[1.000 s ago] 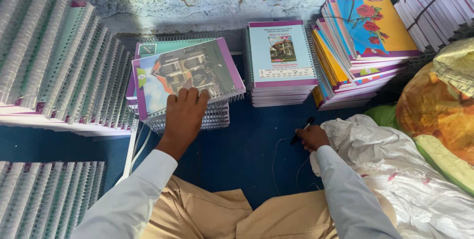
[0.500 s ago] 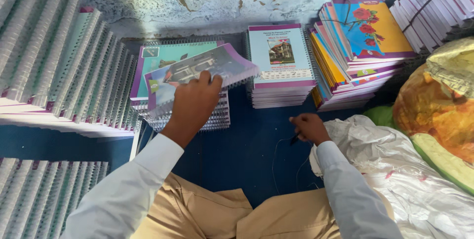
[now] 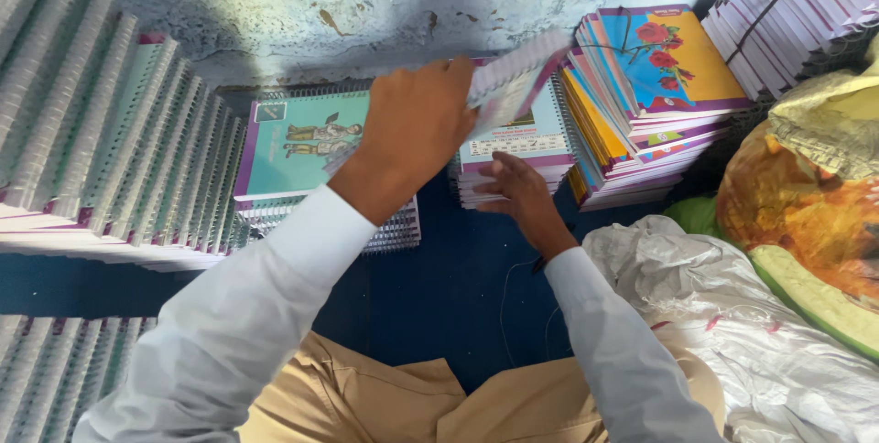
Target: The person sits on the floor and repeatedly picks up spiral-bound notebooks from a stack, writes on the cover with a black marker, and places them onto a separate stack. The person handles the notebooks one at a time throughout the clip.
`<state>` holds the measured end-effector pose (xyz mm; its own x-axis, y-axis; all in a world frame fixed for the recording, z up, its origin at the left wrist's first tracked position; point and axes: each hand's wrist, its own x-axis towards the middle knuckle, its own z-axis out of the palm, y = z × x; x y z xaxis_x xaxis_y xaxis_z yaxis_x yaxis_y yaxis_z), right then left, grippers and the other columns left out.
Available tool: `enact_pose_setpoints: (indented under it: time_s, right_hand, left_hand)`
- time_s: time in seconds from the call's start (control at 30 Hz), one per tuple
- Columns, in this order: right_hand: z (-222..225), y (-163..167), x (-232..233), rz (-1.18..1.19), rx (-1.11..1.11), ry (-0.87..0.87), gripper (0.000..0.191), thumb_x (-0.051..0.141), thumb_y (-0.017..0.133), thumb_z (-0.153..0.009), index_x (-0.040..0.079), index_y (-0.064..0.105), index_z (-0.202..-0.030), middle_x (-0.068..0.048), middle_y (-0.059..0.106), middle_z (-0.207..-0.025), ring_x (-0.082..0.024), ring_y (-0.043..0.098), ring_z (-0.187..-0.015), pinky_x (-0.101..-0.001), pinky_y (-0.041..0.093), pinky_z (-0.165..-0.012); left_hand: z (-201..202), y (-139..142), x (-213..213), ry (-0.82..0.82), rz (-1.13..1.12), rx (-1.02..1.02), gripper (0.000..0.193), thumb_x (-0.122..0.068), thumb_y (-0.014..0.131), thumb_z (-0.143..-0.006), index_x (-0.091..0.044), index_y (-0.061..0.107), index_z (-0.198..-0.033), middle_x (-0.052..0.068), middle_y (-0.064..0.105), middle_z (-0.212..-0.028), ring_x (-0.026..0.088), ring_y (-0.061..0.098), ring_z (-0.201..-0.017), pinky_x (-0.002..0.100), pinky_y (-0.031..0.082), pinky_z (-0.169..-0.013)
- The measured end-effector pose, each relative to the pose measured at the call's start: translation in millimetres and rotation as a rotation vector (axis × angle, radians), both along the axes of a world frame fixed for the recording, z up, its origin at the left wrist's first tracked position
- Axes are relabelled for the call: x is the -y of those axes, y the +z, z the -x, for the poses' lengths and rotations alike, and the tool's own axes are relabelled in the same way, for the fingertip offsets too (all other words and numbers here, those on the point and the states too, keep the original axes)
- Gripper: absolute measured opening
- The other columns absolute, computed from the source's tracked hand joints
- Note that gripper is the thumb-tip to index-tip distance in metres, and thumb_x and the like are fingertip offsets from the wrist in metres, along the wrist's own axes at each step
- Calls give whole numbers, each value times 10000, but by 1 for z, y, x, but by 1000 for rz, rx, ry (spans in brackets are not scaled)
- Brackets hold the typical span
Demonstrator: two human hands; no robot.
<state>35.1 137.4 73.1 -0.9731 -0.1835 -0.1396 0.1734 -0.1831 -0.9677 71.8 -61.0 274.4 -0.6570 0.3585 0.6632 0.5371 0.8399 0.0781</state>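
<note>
Nearest the camera, tan trousers point(image 3: 366, 406) and two white sleeves frame a dark blue floor cloth point(image 3: 439, 287), with a crumpled white plastic sack point(image 3: 732, 315) lying near right. The right hand point(image 3: 517, 191) rests with fingers loosely spread and clasping nothing, its fingertips touching the near edge of the middle stack of notebooks point(image 3: 526, 145). Just left of it and raised higher, the left hand point(image 3: 417, 123) grips a spiral notebook point(image 3: 513, 81), lifted and tilted, blurred by motion, hanging over that middle stack with its right end higher. To land it well, it seems best to level the notebook, line its wire spine up with those below, and let the right hand steady the stack's near edge so nothing slides. To the left, the spiral-bound pile with a teal cover point(image 3: 307, 141) sits uncovered. Far right stands a fanned, leaning stack topped by a rose-print cover point(image 3: 678, 59), close enough to be knocked. Rows of notebooks point(image 3: 110, 150) line the left side against the patchy blue wall point(image 3: 320, 4).
</note>
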Motion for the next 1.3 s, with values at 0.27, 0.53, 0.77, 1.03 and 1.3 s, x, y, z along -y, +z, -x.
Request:
enact_pose_setpoints:
  time_s: [0.27, 0.53, 0.77, 1.03, 1.3]
  right_hand:
    - [10, 7, -6, 587, -113, 111, 669, 324, 694, -924, 31, 415, -1457, -158, 589, -1374, -326, 594, -1294, -553, 476, -1122]
    - [50, 57, -74, 289, -222, -103, 508, 19, 667, -919, 0, 547, -1412, -141, 685, -1246, -262, 694, -1099, -412, 577, -990]
    - [117, 77, -113, -29, -186, -15, 452, 7, 717, -880, -50, 621, -1318, -121, 706, -1191, -202, 709, -1034, -356, 564, -946]
    - [153, 55, -116, -609, -200, 8, 324, 112, 734, -890, -64, 704, -1160, -130, 756, -1031, -191, 719, -899, -297, 555, -803]
    - [167, 31, -109, -729, -133, 33, 344, 120, 760, -855, -57, 711, -1146, -144, 763, -989, -202, 729, -846, -316, 560, -786]
  left_hand:
    - [49, -1, -18, -150, -432, 187, 283, -212, 779, -801, -69, 700, -1033, 171, 725, -852, 381, 701, -760, 461, 544, -684]
    - [146, -65, -10, -354, -998, 421, 214, -82, 730, -823, -15, 697, -1024, 67, 724, -861, 160, 672, -754, 325, 553, -686]
    - [204, -130, -17, -273, -1359, 701, 248, -58, 731, -805, 64, 691, -1018, 104, 721, -888, 171, 669, -722, 323, 535, -624]
    - [224, -182, -34, 119, -1118, 647, 284, -55, 745, -762, 87, 667, -996, 220, 738, -949, 319, 743, -845, 423, 565, -717]
    - [234, -213, -39, 332, -954, 704, 376, -144, 775, -811, 65, 618, -1081, 275, 692, -1139, 419, 694, -1071, 458, 542, -879]
